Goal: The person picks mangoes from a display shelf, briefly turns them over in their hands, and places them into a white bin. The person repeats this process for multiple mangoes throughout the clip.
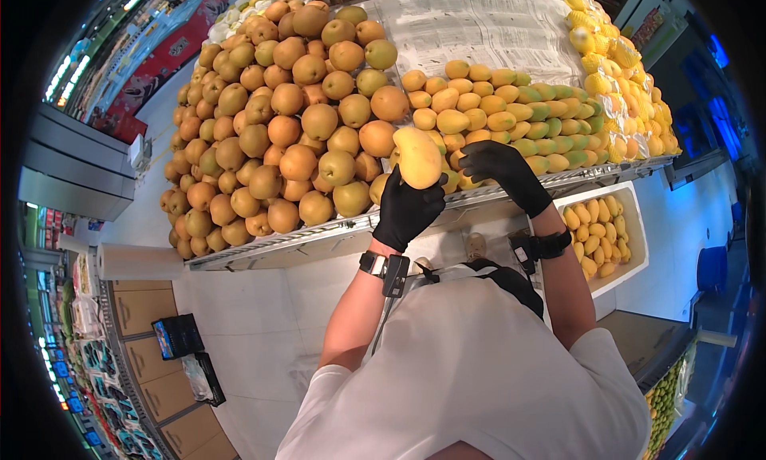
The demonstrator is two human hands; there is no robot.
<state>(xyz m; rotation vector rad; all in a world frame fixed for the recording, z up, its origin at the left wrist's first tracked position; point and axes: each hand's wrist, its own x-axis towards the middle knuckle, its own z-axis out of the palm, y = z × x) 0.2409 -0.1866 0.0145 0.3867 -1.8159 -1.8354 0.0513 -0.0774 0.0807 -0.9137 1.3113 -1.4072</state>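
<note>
My left hand [408, 210], in a black glove, is closed around a large yellow mango [420, 158] and holds it up at the front edge of the fruit display. To its right is my right hand [509, 173], also black-gloved, with nothing seen in it. Its fingers are slightly bent and apart, pointing toward the held mango without touching it. Behind both hands lie rows of smaller mangoes [500, 121], yellow on the left and greener on the right. Round brown pears [298, 163] are piled high to the left.
A metal rail [319, 234] runs along the display front. On the right, below it, stands a white foam box [636, 213] with more mangoes. Fruit in yellow foam nets [598, 85] fills the right side. Black crates [177, 335] sit by drawers at lower left.
</note>
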